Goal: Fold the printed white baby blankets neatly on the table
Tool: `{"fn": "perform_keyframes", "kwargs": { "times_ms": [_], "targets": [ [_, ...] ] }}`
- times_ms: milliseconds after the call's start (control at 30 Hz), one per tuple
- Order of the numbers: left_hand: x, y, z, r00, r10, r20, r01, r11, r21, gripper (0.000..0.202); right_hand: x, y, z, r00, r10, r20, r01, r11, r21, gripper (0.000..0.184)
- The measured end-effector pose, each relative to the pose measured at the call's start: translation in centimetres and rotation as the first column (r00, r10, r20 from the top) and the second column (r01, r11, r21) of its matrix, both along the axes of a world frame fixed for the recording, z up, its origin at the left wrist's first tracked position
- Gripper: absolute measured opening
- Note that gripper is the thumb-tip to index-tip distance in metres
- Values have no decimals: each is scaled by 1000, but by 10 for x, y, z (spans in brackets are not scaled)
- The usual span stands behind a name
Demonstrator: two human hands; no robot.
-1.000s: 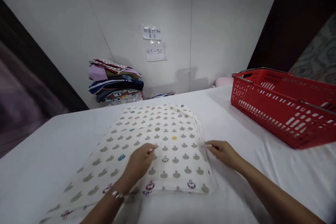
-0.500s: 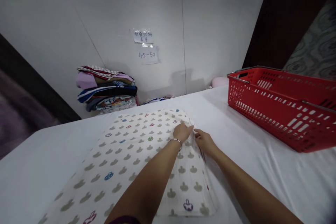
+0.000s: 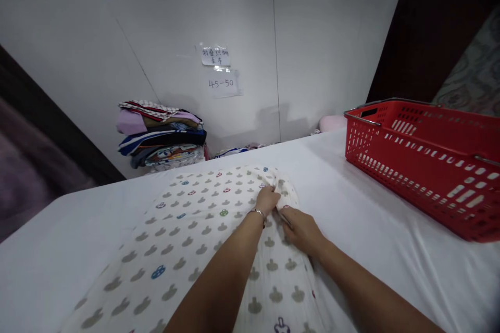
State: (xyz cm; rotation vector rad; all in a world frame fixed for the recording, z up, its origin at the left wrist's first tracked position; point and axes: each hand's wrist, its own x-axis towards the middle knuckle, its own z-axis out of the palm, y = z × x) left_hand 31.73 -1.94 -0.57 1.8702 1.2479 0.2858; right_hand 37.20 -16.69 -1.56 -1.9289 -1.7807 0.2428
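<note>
Both arms (image 3: 222, 282) outstretched, left grip (image 3: 267, 200) just ahead of right grip (image 3: 300, 227), both curled.

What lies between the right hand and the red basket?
In the head view, a stretch of white sheet lies between the right hand and the red basket.

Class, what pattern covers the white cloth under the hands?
The white cloth has mostly grey mushroom-like shapes, clearest in the head view.

cloth (image 3: 183, 250): white, grey-beige mushroom-like print (some blue, 1 green) | basket (image 3: 410, 161): red | table (image 3: 355, 218): white
</note>
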Motion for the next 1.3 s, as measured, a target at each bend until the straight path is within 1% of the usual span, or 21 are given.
{"fn": "perform_keyframes", "kwargs": {
  "times_ms": [100, 167, 233, 333, 433, 500, 567, 600, 633, 700, 733, 800, 833, 867, 933, 1000, 1067, 1200, 1300],
  "targets": [
    [-10, -2, -4, 989, 66, 130, -54, 994, -97, 21, 2, 0, 2, 997, -60, -47, 60, 998, 6, 27],
    [-14, -1, -5, 974, 129, 183, -108, 986, -125, 23, 2, 1, 2, 995, -67, -69, 67, 998, -2, 28],
    [-17, 3, -5, 958, 201, 207, -181, 977, -110, 19, 0, 1, 1, 997, -24, -75, 23, 1000, -15, 30],
    [-19, 17, -2, 930, 290, 225, -291, 956, -31, 10, -5, 2, -1, 995, 77, -66, -79, 997, -22, 32],
    [-21, 35, 2, 895, 357, 268, -377, 926, 25, 14, -10, 0, 1, 988, 139, -69, -141, 990, -25, 31],
    [-24, 44, 3, 862, 400, 310, -425, 905, 12, 17, -11, -1, 4, 976, 181, -119, -184, 983, -21, 27],
    [-31, 49, 0, 821, 444, 359, -462, 886, -39, 19, -5, -1, 6, 959, 185, -217, -187, 982, 9, 22],
    [-37, 50, -2, 800, 464, 380, -477, 877, -67, 21, 1, 1, 5, 948, 158, -275, -156, 987, 31, 21],
    [-45, 50, -6, 774, 483, 409, -488, 867, -100, 24, 8, 3, 4, 938, 104, -331, -91, 994, 54, 22],
    [-65, 48, -13, 691, 523, 499, -504, 843, -186, 28, 29, 12, 1, 912, -62, -406, 100, 992, 73, 27],
    [-75, 47, -16, 629, 544, 555, -505, 829, -240, 28, 40, 20, 0, 900, -153, -407, 194, 979, 61, 28],
    [-95, 43, -23, 503, 585, 636, -506, 796, -332, 29, 62, 39, -1, 901, -310, -303, 315, 948, -31, 28],
    [-103, 42, -26, 460, 598, 656, -512, 782, -354, 29, 71, 51, -1, 907, -362, -215, 350, 932, -92, 27],
    [-108, 41, -29, 446, 601, 664, -527, 775, -348, 28, 79, 64, 0, 910, -395, -129, 374, 914, -156, 27],
    [-114, 39, -33, 463, 577, 673, -556, 780, -287, 25, 89, 91, 3, 899, -436, -33, 418, 880, -224, 25],
    [-113, 39, -36, 499, 539, 679, -568, 795, -214, 24, 93, 116, 6, 882, -471, 1, 455, 853, -255, 23],
    [-111, 38, -37, 516, 516, 684, -571, 802, -175, 23, 93, 136, 7, 871, -490, 32, 477, 830, -289, 22],
    [-110, 36, -37, 539, 502, 677, -569, 809, -147, 21, 90, 161, 6, 875, -480, 60, 470, 814, -340, 30],
    [-111, 34, -36, 547, 497, 674, -552, 819, -156, 21, 92, 171, 3, 875, -480, 61, 467, 807, -360, 28]
  ]
}}
